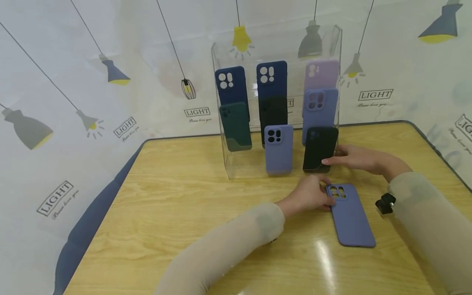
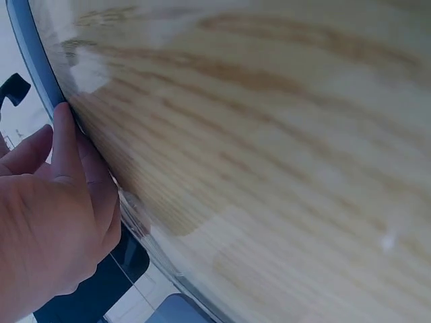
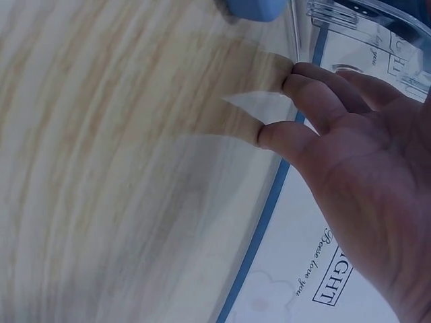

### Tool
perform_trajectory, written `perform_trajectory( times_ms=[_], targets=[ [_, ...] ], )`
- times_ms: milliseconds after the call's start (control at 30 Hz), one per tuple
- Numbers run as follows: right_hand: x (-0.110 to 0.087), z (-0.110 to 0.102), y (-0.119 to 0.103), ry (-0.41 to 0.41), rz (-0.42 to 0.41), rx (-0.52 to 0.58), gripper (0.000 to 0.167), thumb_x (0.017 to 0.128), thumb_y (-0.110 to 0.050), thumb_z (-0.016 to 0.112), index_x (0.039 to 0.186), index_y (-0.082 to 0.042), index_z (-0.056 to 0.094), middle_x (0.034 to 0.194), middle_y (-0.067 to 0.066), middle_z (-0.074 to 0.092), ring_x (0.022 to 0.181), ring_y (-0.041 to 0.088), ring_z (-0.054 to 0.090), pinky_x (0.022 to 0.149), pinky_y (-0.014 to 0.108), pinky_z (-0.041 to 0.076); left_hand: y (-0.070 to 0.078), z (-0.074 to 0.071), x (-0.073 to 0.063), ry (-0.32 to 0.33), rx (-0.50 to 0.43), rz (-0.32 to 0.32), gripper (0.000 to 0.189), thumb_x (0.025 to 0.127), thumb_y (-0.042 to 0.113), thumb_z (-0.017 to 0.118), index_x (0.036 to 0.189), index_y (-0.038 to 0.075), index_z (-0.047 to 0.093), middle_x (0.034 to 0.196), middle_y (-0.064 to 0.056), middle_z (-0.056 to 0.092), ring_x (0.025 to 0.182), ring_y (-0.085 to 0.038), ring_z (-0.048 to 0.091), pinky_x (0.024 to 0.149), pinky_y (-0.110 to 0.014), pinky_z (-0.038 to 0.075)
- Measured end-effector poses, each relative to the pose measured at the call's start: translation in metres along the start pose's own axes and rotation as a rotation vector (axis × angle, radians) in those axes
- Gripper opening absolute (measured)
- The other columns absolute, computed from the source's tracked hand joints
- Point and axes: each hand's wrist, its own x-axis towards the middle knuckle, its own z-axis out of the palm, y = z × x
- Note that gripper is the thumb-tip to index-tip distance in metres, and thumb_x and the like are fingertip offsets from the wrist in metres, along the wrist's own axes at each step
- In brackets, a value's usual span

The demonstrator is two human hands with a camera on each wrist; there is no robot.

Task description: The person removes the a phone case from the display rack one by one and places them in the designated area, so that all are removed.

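Your left hand (image 1: 310,194) pinches the camera-cutout end of the periwinkle phone case (image 1: 352,219), lying on the wood-grain tabletop (image 1: 177,213) in front of the clear display stand (image 1: 243,164). Your right hand (image 1: 363,159) is at the stand's right edge, fingers parted, one fingertip before the black phone case (image 1: 318,149); whether they grip cannot be determined.

Behind the bench (image 1: 158,196), which has a yellowish wood grain, there stands a whitish backdrop (image 1: 147,41). On it are printed hanging lamps (image 1: 29,129) in grey, blue and yellow, and also framed words "LIGHT" (image 1: 55,198). A dark blue border (image 1: 97,209) follows the bench edge. One bright reflection (image 1: 325,260) lies on the wood.
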Motion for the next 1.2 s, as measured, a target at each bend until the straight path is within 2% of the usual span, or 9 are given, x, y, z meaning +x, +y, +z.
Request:
perform_trajectory(
  times_ms=[133,200,367,567,733,833,933,1067,1200],
  targets=[
    [0.000,-0.001,0.003,0.005,0.010,-0.018,0.099,0.105,-0.061,0.056,0.169,0.002,0.014,0.172,0.033,0.022,0.155,0.059,0.027,0.117,0.074,0.037,0.002,-0.002,-0.002,-0.019,0.034,-0.004,0.060,0.088,-0.001,0.085,0.142,0.006,0.061,0.088,-0.006,0.071,0.065,-0.019,0.076,0.061,-0.027,0.062],
    [0.000,-0.001,0.003,0.002,0.011,-0.014,0.100,0.106,-0.061,0.055,0.170,0.001,0.011,0.172,0.034,0.020,0.155,0.059,0.026,0.116,0.075,0.037,0.004,-0.009,-0.006,-0.040,0.079,-0.001,0.064,0.089,0.005,0.086,0.147,0.011,0.059,0.102,-0.008,0.073,0.067,-0.018,0.076,0.063,-0.027,0.062],
    [0.001,0.000,0.002,-0.013,0.028,-0.029,0.103,0.105,-0.063,0.054,0.170,0.001,0.005,0.172,0.035,0.017,0.155,0.061,0.026,0.114,0.076,0.038,0.013,-0.042,-0.027,-0.033,0.132,0.071,0.065,0.094,0.016,0.083,0.152,0.018,0.055,0.134,-0.015,0.063,0.069,-0.018,0.077,0.070,-0.034,0.066],
    [0.000,0.000,0.000,-0.021,0.005,0.016,0.101,0.107,-0.058,0.055,0.171,-0.002,0.001,0.174,0.034,0.014,0.156,0.060,0.024,0.116,0.075,0.036,0.022,-0.101,-0.043,0.213,0.085,0.287,0.057,0.096,0.011,0.080,0.149,0.013,0.058,0.120,-0.015,0.064,0.076,-0.014,0.072,0.064,-0.033,0.065],
    [-0.002,-0.001,0.000,-0.008,0.005,-0.029,0.106,0.108,-0.057,0.054,0.169,-0.004,-0.014,0.172,0.038,0.010,0.154,0.062,0.025,0.115,0.075,0.038,0.013,-0.143,-0.037,0.429,0.342,0.439,0.063,0.096,0.024,0.082,0.152,0.018,0.054,0.097,-0.008,0.066,0.072,-0.015,0.069,0.065,-0.022,0.058],
    [-0.001,-0.001,-0.001,0.001,-0.022,-0.054,0.105,0.108,-0.053,0.056,0.169,-0.007,-0.016,0.171,0.038,0.015,0.154,0.062,0.026,0.115,0.076,0.037,0.007,-0.158,-0.032,0.482,0.469,0.430,0.072,0.094,0.031,0.083,0.157,0.023,0.048,0.090,-0.003,0.065,0.074,-0.015,0.066,0.070,-0.025,0.055],
    [0.003,0.000,-0.004,-0.012,-0.074,-0.039,0.100,0.108,-0.047,0.059,0.171,-0.008,-0.009,0.171,0.036,0.019,0.155,0.059,0.027,0.117,0.075,0.034,0.006,-0.166,-0.029,0.481,0.515,0.383,0.080,0.094,0.030,0.083,0.162,0.028,0.042,0.090,-0.002,0.064,0.076,-0.014,0.066,0.073,-0.029,0.057],
    [0.004,-0.001,-0.003,-0.030,-0.070,-0.046,0.097,0.108,-0.049,0.060,0.172,-0.006,0.001,0.173,0.033,0.020,0.157,0.058,0.024,0.118,0.075,0.032,0.006,-0.168,-0.024,0.441,0.608,0.337,0.079,0.097,0.030,0.080,0.164,0.032,0.039,0.090,-0.001,0.060,0.075,-0.015,0.061,0.075,-0.031,0.054],
    [0.002,-0.007,0.003,-0.039,-0.021,-0.063,0.102,0.107,-0.053,0.060,0.172,-0.010,-0.005,0.174,0.033,0.016,0.157,0.059,0.021,0.116,0.076,0.034,0.002,-0.164,-0.019,0.409,0.649,0.340,0.074,0.100,0.029,0.077,0.164,0.032,0.039,0.093,-0.001,0.060,0.077,-0.016,0.059,0.075,-0.031,0.052]
  ],
)
